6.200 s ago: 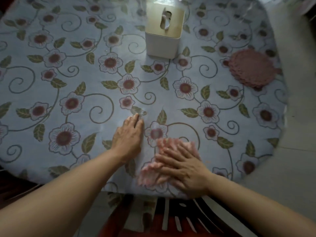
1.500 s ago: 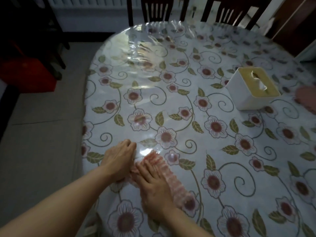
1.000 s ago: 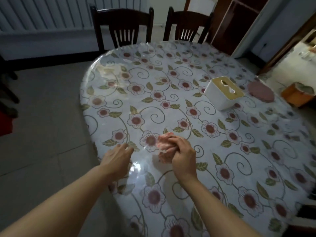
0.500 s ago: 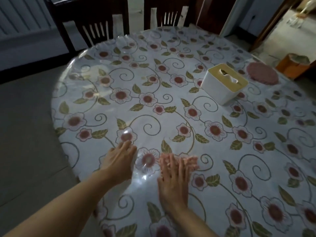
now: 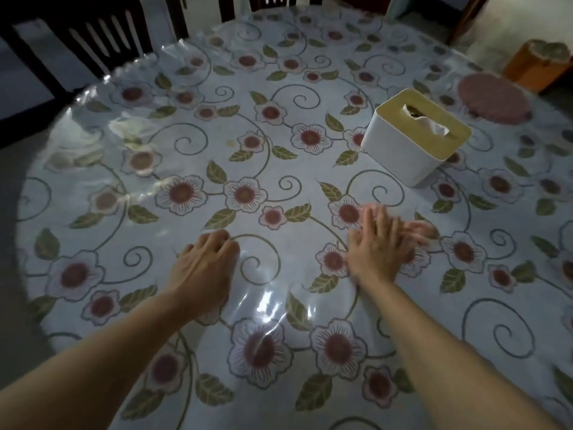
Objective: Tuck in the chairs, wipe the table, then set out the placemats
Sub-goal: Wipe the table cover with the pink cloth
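A round table (image 5: 217,125) wears a pale floral cloth under clear plastic. My right hand (image 5: 376,246) lies flat with straight fingers on a pink cloth (image 5: 423,232), most of which it hides; the hand is motion-blurred. My left hand (image 5: 206,263) rests palm down on the tabletop to the left, fingers slightly bent, holding nothing. A stack of round pink placemats (image 5: 494,97) lies at the far right of the table. Two dark wooden chairs (image 5: 93,29) stand at the far side, pushed up to the table's edge.
A white tissue box (image 5: 412,141) with a tan lid stands right of centre, beyond my right hand. An orange bin (image 5: 538,62) sits on the floor at the upper right. Grey floor (image 5: 12,181) shows to the left of the table.
My right hand has slid the pink cloth to the right and farther across the table. My left hand stays planted on the tabletop. The view has tilted down, closer to the table.
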### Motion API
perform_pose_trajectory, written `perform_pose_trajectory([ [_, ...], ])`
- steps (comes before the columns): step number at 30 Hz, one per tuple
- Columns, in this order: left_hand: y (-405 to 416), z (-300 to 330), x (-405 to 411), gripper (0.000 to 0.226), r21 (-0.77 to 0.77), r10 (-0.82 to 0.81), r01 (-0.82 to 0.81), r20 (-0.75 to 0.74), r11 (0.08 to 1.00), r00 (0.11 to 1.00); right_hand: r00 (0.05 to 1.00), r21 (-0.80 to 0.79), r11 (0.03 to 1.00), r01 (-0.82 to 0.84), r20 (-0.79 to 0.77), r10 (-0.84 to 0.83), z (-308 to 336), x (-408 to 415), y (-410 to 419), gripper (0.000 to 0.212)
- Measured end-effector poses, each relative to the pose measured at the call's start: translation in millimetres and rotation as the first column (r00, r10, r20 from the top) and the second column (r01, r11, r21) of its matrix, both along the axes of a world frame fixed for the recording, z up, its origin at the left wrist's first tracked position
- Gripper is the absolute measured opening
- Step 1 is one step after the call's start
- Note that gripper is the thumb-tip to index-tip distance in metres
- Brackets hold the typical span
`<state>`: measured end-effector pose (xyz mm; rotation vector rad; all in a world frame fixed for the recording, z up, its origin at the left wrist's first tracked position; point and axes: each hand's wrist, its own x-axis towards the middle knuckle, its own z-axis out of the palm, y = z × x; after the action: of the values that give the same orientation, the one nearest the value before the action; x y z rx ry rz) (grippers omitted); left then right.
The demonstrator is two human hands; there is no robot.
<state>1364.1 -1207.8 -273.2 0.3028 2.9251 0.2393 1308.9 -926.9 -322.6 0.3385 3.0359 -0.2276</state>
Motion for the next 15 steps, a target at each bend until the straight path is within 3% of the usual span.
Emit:
perform_pose_trajectory([
  [4, 1, 0, -12, 0.031, 0.027, -0.068, 0.07, -0.057, 0.997, 0.996, 0.882, -0.041, 0.881, -0.471, -0.063, 0.468, -6, 57, -67, 0.059],
  [8, 18, 3, -34, 0.041, 0.065, -0.174, 0.176, -0.026, 0.982, 0.984, 0.745, -0.054, 0.744, -0.667, -0.066, 0.663, -2, 66, -58, 0.069],
  [10, 28, 5, -46, 0.048, 0.087, -0.228, 0.229, -0.017, 0.97, 0.974, 0.862, 0.031, 0.865, -0.502, -0.067, 0.503, -4, 53, -21, 0.066],
  [12, 33, 4, -57, 0.057, 0.094, -0.237, 0.237, -0.005, 0.967, 0.971, 0.994, 0.066, 0.997, -0.041, -0.096, 0.047, -5, 39, 24, 0.059],
  [14, 36, -2, -68, 0.059, 0.061, -0.289, 0.29, -0.022, 0.955, 0.957, 0.938, -0.002, 0.939, 0.344, -0.044, -0.344, 1, 30, 50, 0.054],
  [15, 38, -4, -73, 0.056, 0.053, -0.307, 0.309, -0.036, 0.95, 0.951, 0.903, -0.011, 0.903, 0.43, -0.013, -0.43, 3, 25, 50, 0.055],
])
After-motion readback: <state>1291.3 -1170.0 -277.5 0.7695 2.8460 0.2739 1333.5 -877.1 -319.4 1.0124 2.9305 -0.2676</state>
